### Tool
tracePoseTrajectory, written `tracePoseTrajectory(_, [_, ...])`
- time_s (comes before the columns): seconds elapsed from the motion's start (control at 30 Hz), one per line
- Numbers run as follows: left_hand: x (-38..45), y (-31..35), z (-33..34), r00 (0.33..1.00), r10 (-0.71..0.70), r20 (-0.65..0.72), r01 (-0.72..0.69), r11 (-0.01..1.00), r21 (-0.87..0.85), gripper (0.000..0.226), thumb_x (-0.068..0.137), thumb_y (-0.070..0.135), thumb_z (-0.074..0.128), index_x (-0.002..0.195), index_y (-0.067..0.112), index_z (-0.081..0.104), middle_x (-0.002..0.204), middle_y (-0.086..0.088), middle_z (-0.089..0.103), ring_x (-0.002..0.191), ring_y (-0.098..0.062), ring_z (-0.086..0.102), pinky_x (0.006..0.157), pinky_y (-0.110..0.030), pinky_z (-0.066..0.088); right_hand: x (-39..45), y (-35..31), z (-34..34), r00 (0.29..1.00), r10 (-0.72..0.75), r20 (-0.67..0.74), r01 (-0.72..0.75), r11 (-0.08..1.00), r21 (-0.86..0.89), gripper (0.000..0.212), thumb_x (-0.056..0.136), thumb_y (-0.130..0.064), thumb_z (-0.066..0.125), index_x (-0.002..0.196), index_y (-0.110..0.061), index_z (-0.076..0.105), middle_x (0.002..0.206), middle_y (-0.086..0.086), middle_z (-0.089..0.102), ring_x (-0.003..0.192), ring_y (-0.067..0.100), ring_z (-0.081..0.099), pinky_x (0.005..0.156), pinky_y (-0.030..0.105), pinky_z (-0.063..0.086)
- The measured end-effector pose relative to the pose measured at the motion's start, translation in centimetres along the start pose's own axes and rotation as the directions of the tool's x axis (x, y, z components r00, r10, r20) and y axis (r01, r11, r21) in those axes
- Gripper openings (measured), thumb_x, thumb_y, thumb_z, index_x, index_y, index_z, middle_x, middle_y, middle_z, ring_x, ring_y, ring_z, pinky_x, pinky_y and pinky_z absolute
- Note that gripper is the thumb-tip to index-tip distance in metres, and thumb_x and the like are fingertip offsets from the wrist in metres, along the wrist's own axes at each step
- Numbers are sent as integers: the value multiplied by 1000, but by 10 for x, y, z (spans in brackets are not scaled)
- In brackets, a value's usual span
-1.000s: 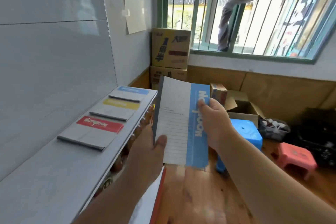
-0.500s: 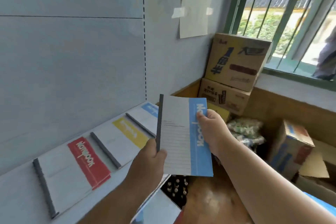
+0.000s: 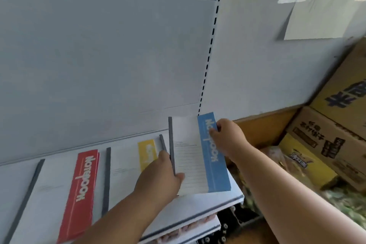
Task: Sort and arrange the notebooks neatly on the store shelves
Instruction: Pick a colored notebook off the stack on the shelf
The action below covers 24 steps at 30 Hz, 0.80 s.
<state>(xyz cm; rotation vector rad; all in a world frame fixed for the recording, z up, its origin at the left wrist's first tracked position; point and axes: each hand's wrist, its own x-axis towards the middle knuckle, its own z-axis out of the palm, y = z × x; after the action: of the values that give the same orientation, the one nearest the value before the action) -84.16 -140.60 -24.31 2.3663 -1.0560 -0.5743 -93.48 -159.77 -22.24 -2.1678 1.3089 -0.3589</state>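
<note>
The person stood at the shelf point(image 3: 198, 207) with a blue-striped notebook point(image 3: 198, 154) held between both hands, low over the shelf's right end. The left hand point(image 3: 160, 176) gripped it at the dark spine, thumb curled over the front cover and the other fingers hidden behind. The right hand point(image 3: 225, 136) pinched the blue edge near the top corner, fingertips pressed on the printed stripe. Whether the notebook's lower edge touched the shelf or hung just above it, I could not tell.

To the left lay a yellow-striped notebook point(image 3: 136, 156), its right part hidden behind the left hand, and further left a red-striped stack point(image 3: 79, 194), flat, spines running the same way. Cardboard boxes point(image 3: 324, 140) sat on the floor to the right.

It looked like the placing step: the blue one going down as the last in a row sorted by colour. The next move, I judged, called for lowering it flat with its spine parallel to the yellow one's, just beside it, and keeping its right side inside the shelf's end, which was near, before both hands let go.
</note>
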Motion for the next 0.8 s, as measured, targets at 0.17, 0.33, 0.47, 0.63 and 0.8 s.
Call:
tracePoseTrajectory(0.17, [13,20,29,976,-181,-121,189,980,58,34,88,44,63,111,24,47,108,7,64,93,-15,62,78,-32,54,57,9,18,968,-99,231,137,979,-154,14,101,-21,52,90,-12,54,79,3,59,63,13,52,47,24,32])
tracePoseTrajectory(0.33, [17,28,39,931,-302,-203,333,933,136,40,85,47,66,111,23,47,104,5,63,92,-18,61,77,-34,54,78,15,34,917,-194,347,268,947,-178,13,98,-21,51,89,-13,52,82,3,59,76,22,59,52,27,37])
tracePoseTrajectory(0.47, [17,32,42,924,-310,-225,361,902,238,42,85,50,65,111,24,45,96,8,60,85,-17,58,71,-32,52,81,19,38,902,-197,384,301,925,-232,21,97,-18,53,77,-16,45,84,4,60,78,22,61,52,26,40])
tracePoseTrajectory(0.63, [9,34,38,914,-287,-286,365,889,276,36,86,53,63,102,26,45,95,9,60,83,-17,59,69,-32,52,68,14,32,908,-253,335,359,882,-305,29,96,-33,63,103,-13,43,81,0,54,77,22,58,53,29,43])
tracePoseTrajectory(0.8, [-45,6,0,878,-269,-396,352,923,155,30,89,57,56,105,33,46,86,13,56,76,-10,57,61,-28,45,-1,-45,48,831,-461,312,516,848,-119,31,95,-44,61,105,-18,47,95,2,62,87,25,61,70,33,48])
